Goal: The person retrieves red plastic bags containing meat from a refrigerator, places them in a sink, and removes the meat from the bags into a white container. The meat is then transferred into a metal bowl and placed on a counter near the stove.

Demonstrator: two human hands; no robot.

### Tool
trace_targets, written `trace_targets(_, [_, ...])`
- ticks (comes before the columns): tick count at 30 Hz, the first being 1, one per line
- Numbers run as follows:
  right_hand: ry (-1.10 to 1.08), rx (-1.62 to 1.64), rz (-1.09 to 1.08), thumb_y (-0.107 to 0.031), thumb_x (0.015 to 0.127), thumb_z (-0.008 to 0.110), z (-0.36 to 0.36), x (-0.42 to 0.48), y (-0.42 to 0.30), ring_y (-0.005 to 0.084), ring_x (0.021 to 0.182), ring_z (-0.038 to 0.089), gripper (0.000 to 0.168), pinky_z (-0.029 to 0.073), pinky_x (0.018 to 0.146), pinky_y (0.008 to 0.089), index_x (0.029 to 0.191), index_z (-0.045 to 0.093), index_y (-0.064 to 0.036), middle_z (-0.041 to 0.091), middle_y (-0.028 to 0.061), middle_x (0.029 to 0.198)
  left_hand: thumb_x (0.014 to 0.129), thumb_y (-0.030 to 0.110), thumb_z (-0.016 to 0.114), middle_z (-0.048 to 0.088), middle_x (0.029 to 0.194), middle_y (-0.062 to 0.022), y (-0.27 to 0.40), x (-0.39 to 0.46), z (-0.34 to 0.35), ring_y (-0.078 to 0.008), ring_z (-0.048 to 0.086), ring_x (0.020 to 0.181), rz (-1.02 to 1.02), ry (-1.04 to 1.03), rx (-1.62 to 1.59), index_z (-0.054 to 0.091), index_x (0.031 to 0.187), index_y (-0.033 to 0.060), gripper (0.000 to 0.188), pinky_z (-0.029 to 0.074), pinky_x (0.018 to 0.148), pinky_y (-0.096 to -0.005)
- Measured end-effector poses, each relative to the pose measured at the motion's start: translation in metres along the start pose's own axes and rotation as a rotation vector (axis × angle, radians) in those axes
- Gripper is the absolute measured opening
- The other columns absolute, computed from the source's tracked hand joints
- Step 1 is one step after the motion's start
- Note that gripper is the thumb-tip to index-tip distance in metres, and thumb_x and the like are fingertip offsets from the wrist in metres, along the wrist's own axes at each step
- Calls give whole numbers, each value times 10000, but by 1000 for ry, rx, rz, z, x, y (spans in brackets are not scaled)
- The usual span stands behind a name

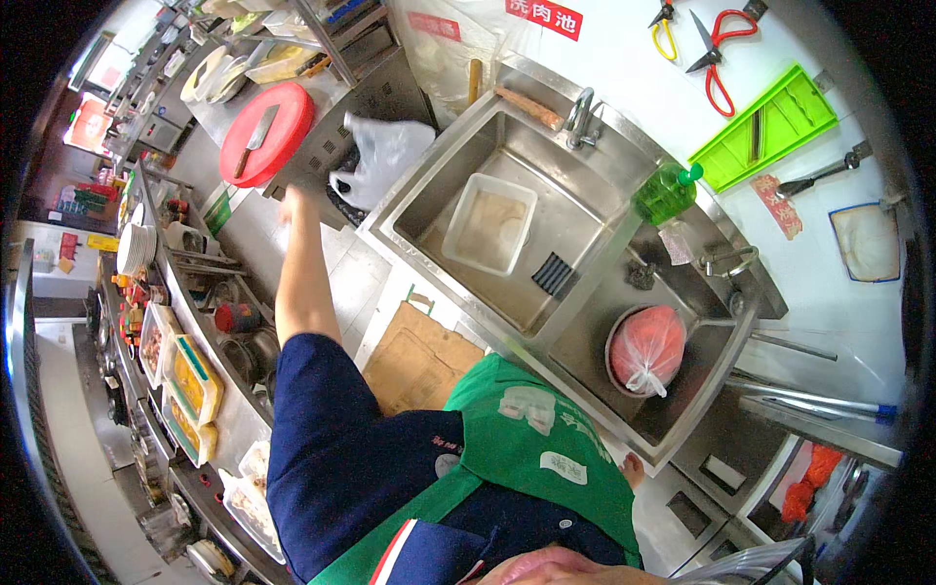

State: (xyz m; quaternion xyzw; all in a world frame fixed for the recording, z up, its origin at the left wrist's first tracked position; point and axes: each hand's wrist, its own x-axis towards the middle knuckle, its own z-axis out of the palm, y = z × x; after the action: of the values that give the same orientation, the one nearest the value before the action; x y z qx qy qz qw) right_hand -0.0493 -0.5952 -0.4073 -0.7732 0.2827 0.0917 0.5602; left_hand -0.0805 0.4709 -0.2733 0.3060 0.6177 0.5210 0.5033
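My left arm reaches out, and my left hand (291, 205), blurred and partly hidden behind the forearm, is nearest to a metal counter edge below a round red cutting board (292, 117). A cleaver with a wooden handle (257, 137) lies on that board. Of my right hand (632, 469) only a small part shows, beside my green apron (541, 409) and close to the sink's front rim. What either hand holds cannot be seen. Before me is a two-basin steel sink (468, 300). In its left basin sits a white plastic tub (457, 227); the right basin has a bowl with a bag of reddish contents (647, 340).
A white plastic bag (387, 157) hangs left of the sink. A green bottle (665, 194) stands on the divider. Red-handled scissors (713, 58) and a green grater (768, 128) hang on the wall. Flattened cardboard (417, 358) covers the floor. Lidded food containers (194, 380) line the left counter.
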Motion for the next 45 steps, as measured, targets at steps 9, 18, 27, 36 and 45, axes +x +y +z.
trace_targets(9, [-16,-83,-209,-149,921,622,-5,24,-10,116,797,608,184,484,613,262,1056,678,-37,680,26,977,885,89,580,607,1020,-145,-142,-52,-207,-266,649,842,-360,218,-38,553,1120,-50,274,546,648,-349])
trace_targets(18, [-5,-335,-406,-133,905,618,51,44,-100,102,836,613,204,504,726,252,1074,696,-48,686,24,958,942,139,579,640,974,-112,-231,-164,-230,-201,606,773,-297,-365,174,605,1079,-38,226,520,665,-313])
trace_targets(27, [88,-264,-451,-25,834,604,59,61,-106,159,861,650,282,517,799,290,1110,660,-23,698,83,962,933,118,583,631,866,-29,-293,-290,-194,-105,568,685,-239,-1087,644,636,1017,25,136,475,590,-245])
trace_targets(36, [508,-418,-664,-4,815,590,-83,155,-221,316,890,610,353,516,837,365,1165,593,-51,621,161,1058,937,87,548,659,945,-75,-310,-433,-206,-128,593,666,-172,-1300,757,623,1047,11,153,499,575,-241])
trace_targets(45, [313,-597,-1274,-20,767,644,-172,232,-348,270,1108,540,318,429,970,415,1080,639,-74,568,63,1170,937,91,540,651,948,-71,-355,-604,-181,-125,586,668,-64,-1345,716,614,1072,16,172,482,597,-242])
